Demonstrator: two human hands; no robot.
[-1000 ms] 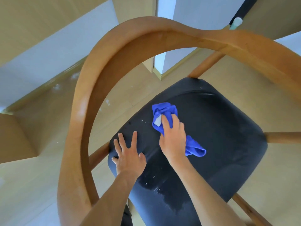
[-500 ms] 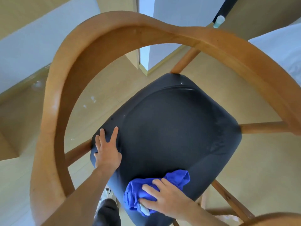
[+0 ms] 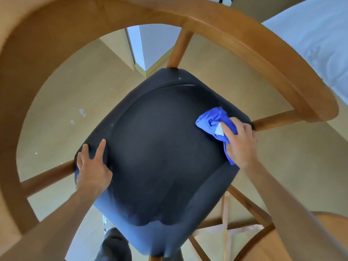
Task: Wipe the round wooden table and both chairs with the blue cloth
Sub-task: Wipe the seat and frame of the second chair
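Observation:
I look straight down on a chair with a dark padded seat (image 3: 160,147) and a curved wooden backrest (image 3: 216,29) arching over the view. My right hand (image 3: 241,142) presses the bunched blue cloth (image 3: 212,119) onto the seat's right corner, fingers laid over it. A white tag shows on the cloth. My left hand (image 3: 92,166) rests flat on the seat's left corner, fingers spread and straight. At the bottom right, a piece of round wooden table (image 3: 301,240) edges into view.
Wooden chair legs and rungs (image 3: 244,200) spread out under the seat over a beige floor (image 3: 62,102). A white bed cover (image 3: 320,44) lies at the upper right. A white wall corner (image 3: 150,46) stands beyond the chair. My dark trouser leg (image 3: 114,245) shows below.
My right hand swept the cloth from the seat's middle to the near edge, then across to the right corner. The left hand stayed on the left corner. The view shifted.

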